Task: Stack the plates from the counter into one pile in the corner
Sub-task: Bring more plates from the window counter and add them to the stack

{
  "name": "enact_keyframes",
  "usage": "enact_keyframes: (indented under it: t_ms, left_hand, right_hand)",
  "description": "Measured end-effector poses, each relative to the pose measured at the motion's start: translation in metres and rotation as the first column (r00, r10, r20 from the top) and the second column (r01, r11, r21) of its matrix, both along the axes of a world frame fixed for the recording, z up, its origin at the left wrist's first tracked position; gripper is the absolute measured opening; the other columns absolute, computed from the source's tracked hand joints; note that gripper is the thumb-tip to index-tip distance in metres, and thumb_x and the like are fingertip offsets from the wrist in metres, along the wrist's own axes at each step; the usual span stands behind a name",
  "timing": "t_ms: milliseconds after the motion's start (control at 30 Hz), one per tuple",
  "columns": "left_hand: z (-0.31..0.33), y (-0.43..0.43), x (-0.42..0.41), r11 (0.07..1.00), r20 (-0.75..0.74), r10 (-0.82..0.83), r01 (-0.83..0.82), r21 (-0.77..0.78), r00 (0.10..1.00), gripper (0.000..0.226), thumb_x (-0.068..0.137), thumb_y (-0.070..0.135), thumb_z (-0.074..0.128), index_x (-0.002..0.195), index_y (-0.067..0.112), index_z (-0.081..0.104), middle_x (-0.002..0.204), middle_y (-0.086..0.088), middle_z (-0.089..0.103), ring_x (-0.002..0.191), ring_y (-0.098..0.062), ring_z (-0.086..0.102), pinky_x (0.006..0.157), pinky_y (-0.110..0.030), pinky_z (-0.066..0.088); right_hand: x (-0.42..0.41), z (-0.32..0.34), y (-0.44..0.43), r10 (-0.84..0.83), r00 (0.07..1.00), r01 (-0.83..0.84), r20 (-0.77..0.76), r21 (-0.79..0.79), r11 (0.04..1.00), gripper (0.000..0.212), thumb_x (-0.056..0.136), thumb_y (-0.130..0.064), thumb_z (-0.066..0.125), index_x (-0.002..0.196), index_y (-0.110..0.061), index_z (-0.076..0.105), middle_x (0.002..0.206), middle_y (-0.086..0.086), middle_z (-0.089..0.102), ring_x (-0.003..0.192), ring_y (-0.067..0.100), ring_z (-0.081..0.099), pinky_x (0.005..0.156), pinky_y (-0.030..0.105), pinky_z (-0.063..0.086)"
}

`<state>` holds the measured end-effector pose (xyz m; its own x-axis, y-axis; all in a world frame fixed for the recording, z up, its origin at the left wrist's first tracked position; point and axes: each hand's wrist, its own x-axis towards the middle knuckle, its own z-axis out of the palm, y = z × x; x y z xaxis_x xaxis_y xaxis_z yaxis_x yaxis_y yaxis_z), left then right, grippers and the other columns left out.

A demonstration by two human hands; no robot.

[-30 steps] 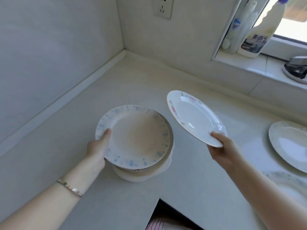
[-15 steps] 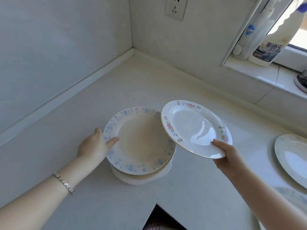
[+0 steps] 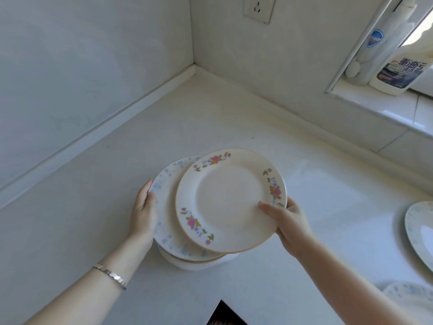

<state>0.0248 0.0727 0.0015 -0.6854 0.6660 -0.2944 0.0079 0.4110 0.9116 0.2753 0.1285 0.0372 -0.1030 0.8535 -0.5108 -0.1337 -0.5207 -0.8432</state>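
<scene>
While the right hand (image 3: 290,221) pinched a floral plate (image 3: 230,200) by its near right rim, thumb on the upper face and fingers underneath, the plate lay nearly level over the pile (image 3: 194,262). It was set off to the right, so that it covered most of the pile and overhung the pile's right side. Whether it already rested on the pile could not be told.

The left hand (image 3: 143,209) was cupped round the left edge of the pile, gripping the rim of the blue-speckled plate (image 3: 167,205) that lay on top. The two hands were thus apart, one on either side of the pile, each clamped on its own plate. A bracelet (image 3: 110,276) circled the left wrist, nearer the viewer than the pile.

The pile stood on the pale counter (image 3: 234,118), out from the wall corner, which lay beyond it and slightly to the left.

Well to the right of the pile, at the frame's edge, a loose plate (image 3: 419,233) lay on the counter, and a second loose plate (image 3: 407,299) showed nearer the viewer on that side. Beyond the pile, a wall socket (image 3: 257,8) sat high on the far wall. Beyond and to the right, a labelled bottle (image 3: 398,71) stood on a window ledge (image 3: 379,104).
</scene>
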Motion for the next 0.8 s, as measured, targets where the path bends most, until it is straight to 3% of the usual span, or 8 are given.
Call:
enact_keyframes:
  t_ms: [100,167,233,300,367,567,700,800]
  left_hand:
    - [-0.002,0.002,-0.001,0.999,0.036,0.028,-0.029,0.021,0.999,0.039,0.099,0.011,0.034,0.136,0.013,0.047,0.142,-0.004,0.048,0.132,-0.019,0.044,0.105,-0.025,0.031]
    - [-0.003,0.003,-0.003,1.0,0.059,0.02,-0.021,0.014,0.998,0.039,0.099,0.012,0.034,0.136,0.015,0.047,0.141,-0.003,0.049,0.131,-0.019,0.045,0.104,-0.025,0.033]
    - [-0.004,0.002,-0.004,1.0,0.077,0.02,-0.021,0.007,0.997,0.039,0.1,0.014,0.033,0.135,0.018,0.048,0.141,-0.002,0.05,0.13,-0.019,0.046,0.102,-0.026,0.034]
    - [-0.002,0.001,-0.003,1.0,0.072,0.015,-0.016,0.015,0.997,0.039,0.1,0.015,0.034,0.136,0.019,0.047,0.139,0.003,0.049,0.129,-0.015,0.044,0.101,-0.024,0.034]
    - [0.0,0.001,-0.002,1.0,0.073,0.009,-0.01,0.013,0.997,0.039,0.1,0.017,0.033,0.136,0.021,0.047,0.13,0.011,0.047,0.125,-0.009,0.042,0.098,-0.022,0.031]
    - [-0.009,0.003,-0.012,0.998,0.134,-0.064,0.065,-0.005,0.989,0.046,0.091,0.033,0.037,0.132,0.015,0.048,0.132,-0.006,0.056,0.123,-0.028,0.053,0.105,-0.044,0.041]
    - [-0.001,0.0,-0.007,0.998,0.14,-0.048,0.043,0.041,0.989,0.039,0.099,0.025,0.033,0.136,0.02,0.045,0.133,0.006,0.05,0.121,-0.012,0.047,0.104,-0.029,0.036]
    - [0.0,0.0,-0.005,0.998,0.167,-0.043,0.034,0.06,0.985,0.041,0.101,0.022,0.03,0.14,0.02,0.04,0.134,0.005,0.048,0.119,-0.009,0.045,0.096,-0.023,0.034]
  right_hand:
    - [-0.014,-0.004,-0.004,0.052,0.998,-0.052,0.02,0.003,0.999,0.021,0.07,-0.005,0.071,0.088,-0.013,0.062,0.084,0.009,0.066,0.072,0.023,0.062,0.057,0.032,0.051]
    - [-0.022,-0.005,-0.006,0.034,0.998,-0.036,0.058,0.031,0.999,0.014,0.078,-0.011,0.07,0.086,-0.017,0.061,0.085,0.005,0.066,0.076,0.02,0.062,0.062,0.03,0.05]
    - [-0.026,-0.006,-0.007,0.006,0.954,-0.055,0.299,0.157,0.986,0.007,0.087,-0.019,0.061,0.082,-0.022,0.057,0.079,-0.004,0.064,0.073,0.014,0.061,0.06,0.024,0.048]
    - [-0.027,-0.009,-0.006,-0.019,0.813,-0.171,0.582,0.27,0.947,0.012,0.086,-0.028,0.061,0.079,-0.021,0.055,0.074,-0.008,0.058,0.071,0.014,0.056,0.062,0.028,0.046]
    - [-0.03,-0.015,-0.006,-0.034,0.749,-0.21,0.662,0.285,0.935,0.014,0.084,-0.029,0.063,0.086,-0.016,0.06,0.082,-0.007,0.051,0.076,0.014,0.051,0.072,0.029,0.045]
    - [-0.05,-0.029,-0.018,-0.025,0.78,-0.186,0.625,0.27,0.945,0.029,0.088,-0.019,0.057,0.114,-0.006,0.06,0.112,0.001,0.042,0.101,0.014,0.049,0.096,0.028,0.044]
    - [-0.051,-0.028,-0.017,0.08,0.821,-0.215,0.566,0.176,0.961,0.059,0.091,-0.019,0.053,0.145,-0.013,0.031,0.144,0.0,0.034,0.13,0.015,0.041,0.107,0.024,0.032]
    - [-0.057,-0.026,-0.009,0.066,0.948,-0.102,0.312,0.102,0.989,0.061,0.093,-0.017,0.051,0.147,-0.024,0.024,0.148,-0.002,0.037,0.131,0.014,0.043,0.11,0.03,0.033]
